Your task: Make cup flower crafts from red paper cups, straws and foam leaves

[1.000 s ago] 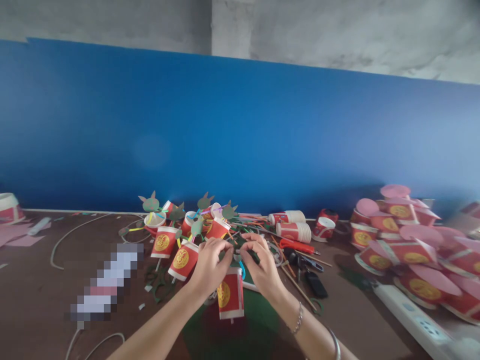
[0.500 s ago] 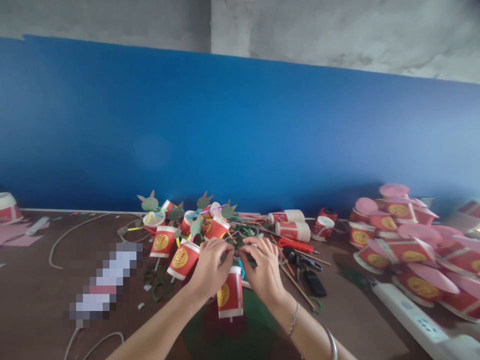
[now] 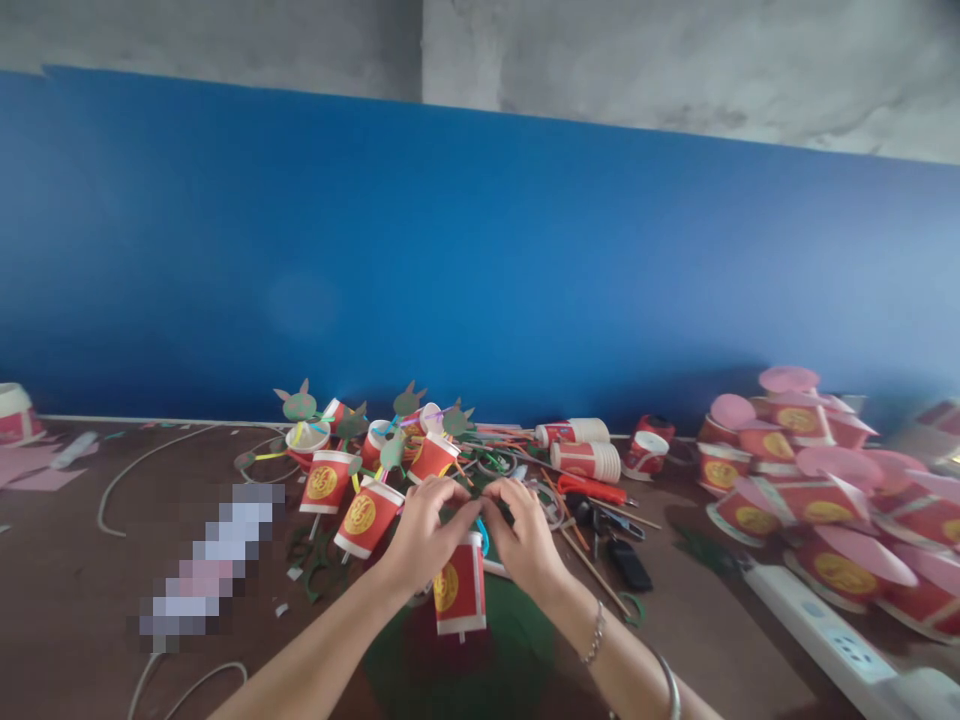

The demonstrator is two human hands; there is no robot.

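Tapered paper cup (image 3: pixel 465 590) lies below left hand (image 3: pixel 431 530) and right hand (image 3: pixel 527 535), both pinched, contents hidden; table's (image 3: pixel 60 590) far edge beyond.

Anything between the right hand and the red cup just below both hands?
Yes, in this view: a blue strip shows in the gap between the right hand and the red cup, by the cup's upper right edge. A white piece shows just below it. Depth is unclear.
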